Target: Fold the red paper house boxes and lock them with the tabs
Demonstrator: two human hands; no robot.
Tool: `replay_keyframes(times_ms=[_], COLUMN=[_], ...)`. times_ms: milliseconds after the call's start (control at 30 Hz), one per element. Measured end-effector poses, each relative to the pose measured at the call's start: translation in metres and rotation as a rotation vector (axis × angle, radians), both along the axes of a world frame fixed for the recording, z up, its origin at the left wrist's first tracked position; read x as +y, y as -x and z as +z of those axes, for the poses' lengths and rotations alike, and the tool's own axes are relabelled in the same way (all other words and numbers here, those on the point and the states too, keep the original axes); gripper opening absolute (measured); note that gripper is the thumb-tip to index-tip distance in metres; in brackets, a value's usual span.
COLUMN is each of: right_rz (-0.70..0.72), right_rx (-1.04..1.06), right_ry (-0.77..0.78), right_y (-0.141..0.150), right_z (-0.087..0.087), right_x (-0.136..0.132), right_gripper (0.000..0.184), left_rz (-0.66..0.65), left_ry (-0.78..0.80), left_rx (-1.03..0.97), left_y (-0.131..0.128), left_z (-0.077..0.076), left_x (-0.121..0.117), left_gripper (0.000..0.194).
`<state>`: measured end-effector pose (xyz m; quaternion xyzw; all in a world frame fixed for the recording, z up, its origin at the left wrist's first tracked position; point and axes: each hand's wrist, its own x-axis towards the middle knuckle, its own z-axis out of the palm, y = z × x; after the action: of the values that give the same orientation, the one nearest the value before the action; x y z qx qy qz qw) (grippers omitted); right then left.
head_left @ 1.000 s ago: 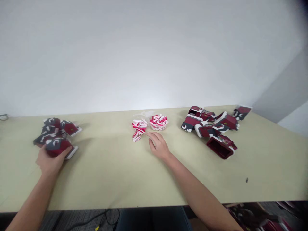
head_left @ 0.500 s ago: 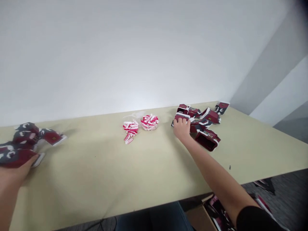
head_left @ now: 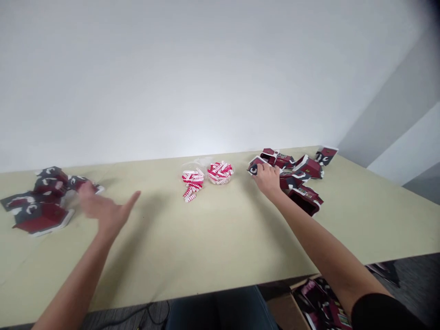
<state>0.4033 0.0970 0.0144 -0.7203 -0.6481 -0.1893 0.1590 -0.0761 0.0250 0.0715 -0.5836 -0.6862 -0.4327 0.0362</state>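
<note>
Card pieces (head_left: 44, 195) in dark red and grey with white edges lie in a loose heap at the far left of a pale table (head_left: 220, 243), some folded into little box shapes. Just right of them, the left hand (head_left: 103, 211) is up and wide open, thumb sticking out to the right and fingers a bit blurred. It's holding nothing as far as I can see, and it's hard to say if the fingertips touch the end piece of that heap.

Middle of the table, toward the far side, there's a loose bunch of red-and-white strips (head_left: 192, 183), with a clear bowl (head_left: 220, 173) of the same stuff right beside it. Neither hand is on those.

Over on the right, the right hand (head_left: 267, 179) is at the left end of a second, bigger heap (head_left: 302, 172), fingers curled narrow over a red piece (head_left: 254, 166). It looks gripped, though the fingers hide how firmly. So the step in hand seems to be at this heap, with one piece taken. Pieces overlap here, so the next move calls for getting that one clear of its neighbours without dragging them along.

Past the near edge at right sits an open cardboard box (head_left: 309, 298) of printed card.
</note>
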Motion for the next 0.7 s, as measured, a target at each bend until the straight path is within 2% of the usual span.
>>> replay_keyframes(times_ms=[33, 100, 233, 367, 467, 567, 700], right_rz=[-0.015, -0.033, 0.050, 0.226, 0.264, 0.389, 0.682], right_rx=[0.088, 0.285, 0.589, 0.604, 0.522, 0.479, 0.621], right_ry=[-0.007, 0.002, 0.063, 0.167, 0.330, 0.591, 0.880], right_y=[0.001, 0.003, 0.010, 0.016, 0.026, 0.047, 0.091], right_z=[0.004, 0.014, 0.043, 0.081, 0.103, 0.108, 0.094], right_x=[0.001, 0.002, -0.006, -0.030, -0.050, -0.064, -0.069], right_gripper=[0.040, 0.045, 0.044, 0.039, 0.047, 0.053, 0.055], left_rz=[-0.004, -0.065, -0.258, -0.485, -0.662, -0.796, -0.943], left_ry=[-0.075, -0.124, -0.001, 0.059, 0.048, 0.165, 0.259], left_rx=[0.032, 0.046, -0.015, -0.100, -0.054, 0.031, 0.034], left_y=[-0.014, -0.041, -0.087, -0.108, -0.109, -0.106, -0.105], left_z=[-0.005, -0.016, -0.030, -0.043, -0.055, -0.064, -0.068], left_x=[0.003, 0.007, 0.010, 0.008, 0.005, 0.001, -0.004], left_gripper=[0.120, 0.118, 0.114, 0.103, 0.096, 0.096, 0.098])
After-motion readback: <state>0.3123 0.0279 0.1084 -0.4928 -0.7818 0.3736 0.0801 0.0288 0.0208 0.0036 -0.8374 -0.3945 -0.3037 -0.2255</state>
